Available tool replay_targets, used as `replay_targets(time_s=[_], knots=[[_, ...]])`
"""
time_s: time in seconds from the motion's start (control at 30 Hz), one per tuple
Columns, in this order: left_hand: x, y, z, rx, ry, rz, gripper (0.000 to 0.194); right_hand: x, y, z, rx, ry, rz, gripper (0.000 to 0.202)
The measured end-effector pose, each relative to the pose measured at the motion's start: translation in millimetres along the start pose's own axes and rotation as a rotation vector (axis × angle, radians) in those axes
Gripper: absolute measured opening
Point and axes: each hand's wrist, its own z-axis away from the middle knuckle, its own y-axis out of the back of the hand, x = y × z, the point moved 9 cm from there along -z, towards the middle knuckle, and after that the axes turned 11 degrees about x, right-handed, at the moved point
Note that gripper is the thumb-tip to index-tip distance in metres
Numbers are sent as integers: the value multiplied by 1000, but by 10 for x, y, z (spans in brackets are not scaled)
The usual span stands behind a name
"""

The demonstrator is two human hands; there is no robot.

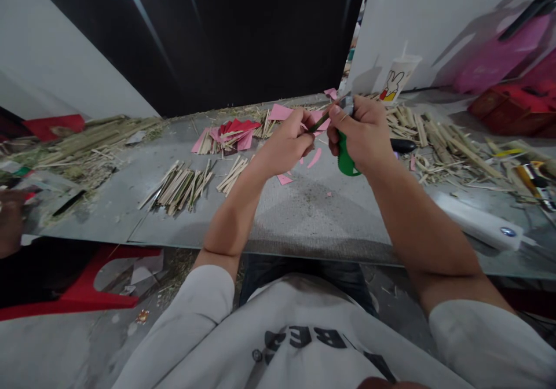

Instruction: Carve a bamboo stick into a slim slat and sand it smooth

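Left hand (290,141): fingers pinched on a dark strip (320,124). Right hand (365,131): clenched around a green tool (346,158), grey head upward. Strip: spanned the gap between the hands, over the table's (299,215) far middle; contact with the tool could not be told. Sticks (180,187): loose pile, left. Cup (398,77): upright, far right.

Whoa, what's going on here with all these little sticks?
The person's left hand pinches a thin dark strip, and their right hand grips a green tool close by it. Both are over the gray table. A bunch of sticks lies off to the left, and pink scraps lie near the hands.
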Motion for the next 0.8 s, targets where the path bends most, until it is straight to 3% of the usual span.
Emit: replay_targets(time_s=[0.13, 0.5, 0.8], knots=[[-12, 61, -34, 43, -27, -15, 23, -14, 80, -13, 37, 32, 62, 39], [111, 15, 88, -54, -78, -56, 29, -39, -363, 235, -452, -128, 82, 52], [128, 44, 85, -147, -287, -118, 40, -56, -365, 337, -541, -249, 127, 47]])
